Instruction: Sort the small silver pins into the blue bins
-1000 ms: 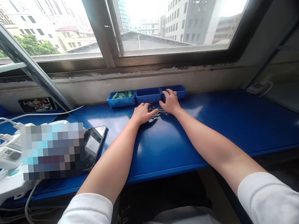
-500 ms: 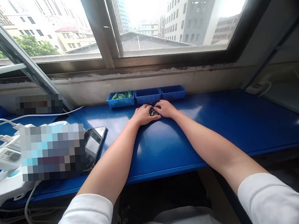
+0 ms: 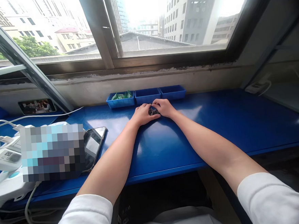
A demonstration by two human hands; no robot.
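A small pile of thin dark metal pieces [image 3: 154,111], like screws or nails, lies on the blue tabletop between my hands. Curved around its left and near side is my left hand [image 3: 142,114], thumb stretched apart from the fingers, holding nothing visible. My right hand [image 3: 164,107] bends over the pile's right and far side. Its thumb and fingers come close together at the pieces; what they hold, if anything, is hidden. Just behind stand a blue bin with green items [image 3: 120,101], a middle blue bin [image 3: 148,97] and a right blue bin [image 3: 173,93].
Left of my forearm a phone [image 3: 95,143] lies beside a blurred-out object [image 3: 52,153]. A white power strip [image 3: 11,183] with plugs and cables sits at the left edge. Another phone [image 3: 38,106] leans at the back left. A metal shelf post [image 3: 37,72] slants before the window.
My right hand has come down from the right bin's front to the pile, moving left and nearer. My left hand stays by the pile, which looks more bunched together.
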